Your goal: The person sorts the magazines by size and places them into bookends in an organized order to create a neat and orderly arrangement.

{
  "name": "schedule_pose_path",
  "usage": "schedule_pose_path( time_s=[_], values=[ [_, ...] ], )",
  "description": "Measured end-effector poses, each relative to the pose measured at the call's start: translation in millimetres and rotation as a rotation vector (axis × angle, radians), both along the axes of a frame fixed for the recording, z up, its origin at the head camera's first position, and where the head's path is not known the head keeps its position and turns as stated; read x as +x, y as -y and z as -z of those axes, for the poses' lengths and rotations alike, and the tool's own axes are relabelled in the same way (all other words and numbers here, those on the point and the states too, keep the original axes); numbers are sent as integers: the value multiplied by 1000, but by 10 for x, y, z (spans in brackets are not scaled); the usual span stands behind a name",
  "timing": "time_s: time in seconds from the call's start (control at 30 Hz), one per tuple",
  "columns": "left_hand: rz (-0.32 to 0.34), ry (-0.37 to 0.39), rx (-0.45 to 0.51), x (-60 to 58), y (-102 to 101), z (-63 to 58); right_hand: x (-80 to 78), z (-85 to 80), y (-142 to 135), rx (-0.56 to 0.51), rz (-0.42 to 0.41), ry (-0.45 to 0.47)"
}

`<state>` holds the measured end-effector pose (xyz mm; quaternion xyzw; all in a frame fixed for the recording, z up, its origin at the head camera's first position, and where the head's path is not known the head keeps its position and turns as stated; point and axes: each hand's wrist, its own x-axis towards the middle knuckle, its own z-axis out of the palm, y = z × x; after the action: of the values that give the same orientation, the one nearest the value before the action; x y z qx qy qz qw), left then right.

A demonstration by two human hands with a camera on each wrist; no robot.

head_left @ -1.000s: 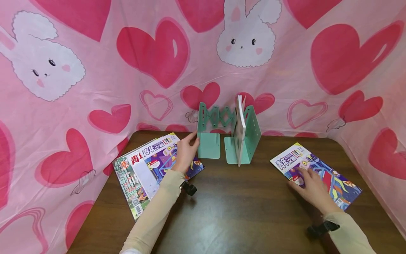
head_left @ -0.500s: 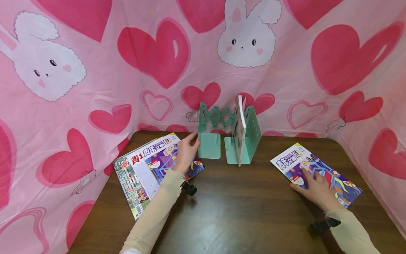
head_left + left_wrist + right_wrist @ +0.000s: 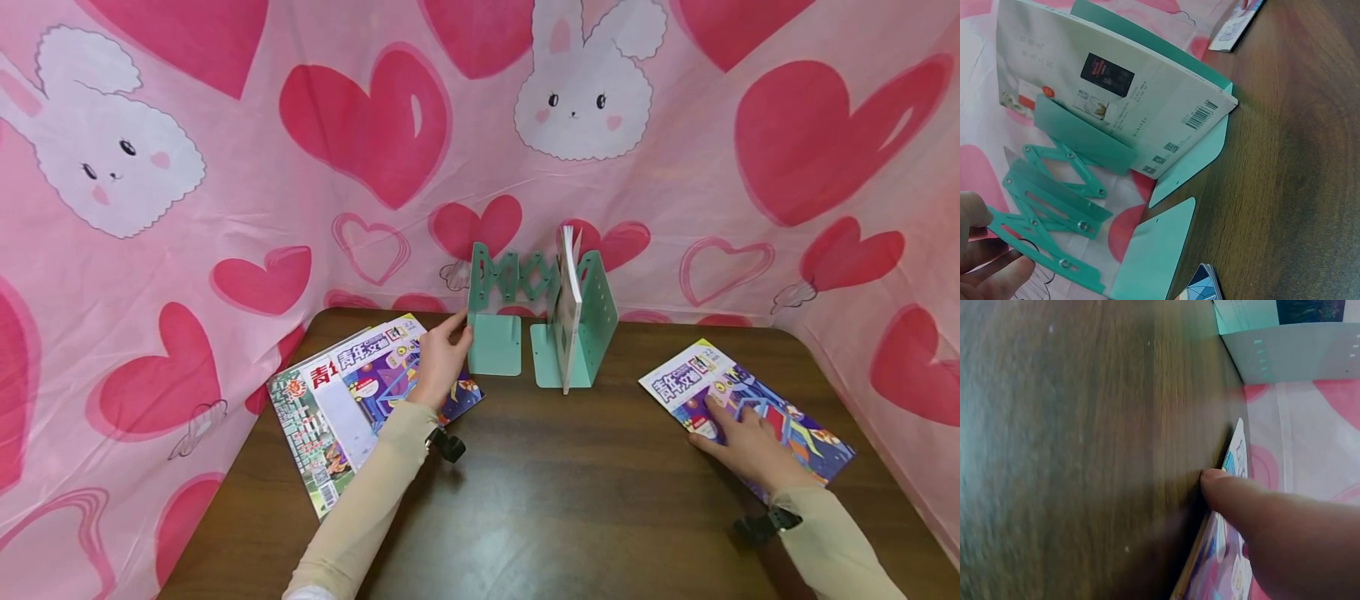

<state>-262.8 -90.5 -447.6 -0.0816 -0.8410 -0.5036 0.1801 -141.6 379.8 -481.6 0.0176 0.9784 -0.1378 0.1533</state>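
Note:
My left hand (image 3: 438,358) holds the left end plate of a green expandable bookend (image 3: 495,343), thumb on one side and fingers on the other in the left wrist view. A white-backed book (image 3: 1116,87) stands upright against the bookend's right plate. On the right, my right hand (image 3: 750,446) rests on a purple magazine (image 3: 686,379) lying on the table, fingers spread over its cover. In the right wrist view the thumb (image 3: 1229,490) lies at the magazine's edge. The far side of that hand is hidden.
Overlapping magazines (image 3: 330,437) lie at the left, partly beneath my left forearm. The brown wooden table (image 3: 555,492) ends at a pink cloth backdrop (image 3: 465,158) with hearts and rabbits. The bookend stands near the table's back edge.
My right hand has shifted slightly toward the near side over the magazine, its fingers spreading and then drawing in a little. The left hand and bookend stay put.

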Motion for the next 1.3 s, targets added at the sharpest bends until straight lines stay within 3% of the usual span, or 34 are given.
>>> schedule_pose_path(
  time_s=[0.27,0.4,0.73,1.3],
  values=[
    [-1,4,-25,9,7,-3,-24,12,25,9,-17,-27],
    [8,20,-21,17,11,-4,-9,45,40,-7,-1,2],
    [4,38,-15,26,14,-10,56,124,3,-53,12,-49],
    [10,27,-12,12,8,-7,119,241,64,-110,56,-213]
  ],
)
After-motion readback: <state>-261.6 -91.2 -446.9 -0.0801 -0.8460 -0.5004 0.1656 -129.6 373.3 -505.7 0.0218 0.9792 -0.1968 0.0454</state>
